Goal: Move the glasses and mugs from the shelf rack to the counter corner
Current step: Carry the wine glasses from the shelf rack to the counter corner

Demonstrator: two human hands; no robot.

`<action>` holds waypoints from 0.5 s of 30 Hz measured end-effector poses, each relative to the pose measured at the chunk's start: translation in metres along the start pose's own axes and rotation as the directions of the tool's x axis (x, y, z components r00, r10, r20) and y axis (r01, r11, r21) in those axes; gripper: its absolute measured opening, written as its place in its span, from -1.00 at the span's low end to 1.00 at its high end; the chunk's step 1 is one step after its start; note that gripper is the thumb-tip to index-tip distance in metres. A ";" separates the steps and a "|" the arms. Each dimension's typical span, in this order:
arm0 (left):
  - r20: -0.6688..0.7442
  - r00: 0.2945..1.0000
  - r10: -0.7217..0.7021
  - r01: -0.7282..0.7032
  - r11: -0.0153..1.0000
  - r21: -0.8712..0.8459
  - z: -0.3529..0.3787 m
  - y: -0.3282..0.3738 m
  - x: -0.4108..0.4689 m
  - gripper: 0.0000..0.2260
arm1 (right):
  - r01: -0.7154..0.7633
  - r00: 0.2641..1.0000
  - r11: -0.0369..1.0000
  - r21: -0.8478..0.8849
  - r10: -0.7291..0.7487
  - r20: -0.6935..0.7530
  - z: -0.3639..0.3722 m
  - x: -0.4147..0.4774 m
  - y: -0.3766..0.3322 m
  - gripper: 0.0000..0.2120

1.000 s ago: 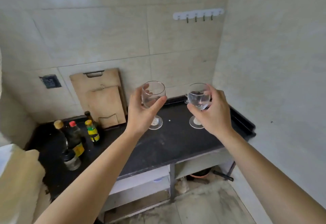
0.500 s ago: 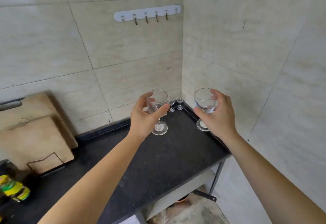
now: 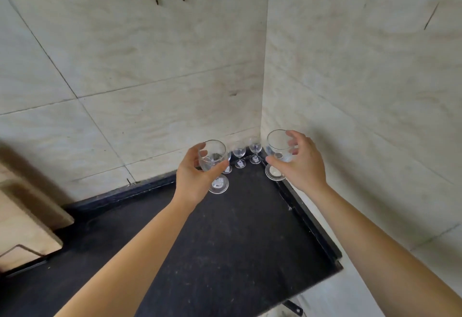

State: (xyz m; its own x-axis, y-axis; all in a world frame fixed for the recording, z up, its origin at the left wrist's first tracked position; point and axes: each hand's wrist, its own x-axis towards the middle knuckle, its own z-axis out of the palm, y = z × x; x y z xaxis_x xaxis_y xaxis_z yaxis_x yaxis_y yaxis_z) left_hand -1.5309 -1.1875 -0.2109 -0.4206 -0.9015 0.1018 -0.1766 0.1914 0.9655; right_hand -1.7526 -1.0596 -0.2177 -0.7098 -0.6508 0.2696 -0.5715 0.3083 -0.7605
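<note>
Left grip (image 3: 197,174) and right grip (image 3: 303,166) each clamp an unplaced clear stemmed wineglass (image 3: 212,159); beyond them, smaller clear glasses (image 3: 239,153) already stand.

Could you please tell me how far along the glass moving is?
Done: small glasses already stand in the counter corner. In hand: the left hand grips the left glass, the right hand the right glass, both near that corner, not yet released. Left: setting these down; the rack is out of view, so any remainder is unknown.
</note>
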 end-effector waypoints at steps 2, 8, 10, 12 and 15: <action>0.016 0.999 -0.037 0.037 0.999 -0.003 0.015 -0.025 0.024 -0.41 | -0.026 1.000 1.000 -0.008 0.026 0.001 0.024 0.018 0.019 -0.25; 0.074 0.986 -0.149 0.149 0.989 0.017 0.061 -0.105 0.090 -0.45 | -0.156 0.987 0.988 0.001 0.156 0.025 0.106 0.059 0.078 -0.29; 0.089 0.981 -0.175 0.169 0.983 0.066 0.074 -0.126 0.110 -0.36 | -0.179 0.983 0.983 0.034 0.178 0.043 0.130 0.068 0.093 -0.35; 0.122 0.973 -0.198 0.186 0.977 0.106 0.085 -0.145 0.128 -0.31 | -0.182 0.982 0.982 0.043 0.179 0.057 0.150 0.076 0.107 -0.33; 0.172 0.960 -0.220 0.196 0.970 0.147 0.100 -0.170 0.149 -0.31 | -0.236 0.967 0.972 0.007 0.234 0.105 0.176 0.087 0.129 -0.40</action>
State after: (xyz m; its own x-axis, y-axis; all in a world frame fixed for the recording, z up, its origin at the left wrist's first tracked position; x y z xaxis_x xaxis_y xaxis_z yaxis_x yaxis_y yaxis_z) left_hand -1.6529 -1.3158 -0.3835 -0.5180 -0.8411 -0.1557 -0.3845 0.0664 0.9207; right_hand -1.8156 -1.1984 -0.3969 -0.7763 -0.6301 0.0207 -0.3852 0.4481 -0.8068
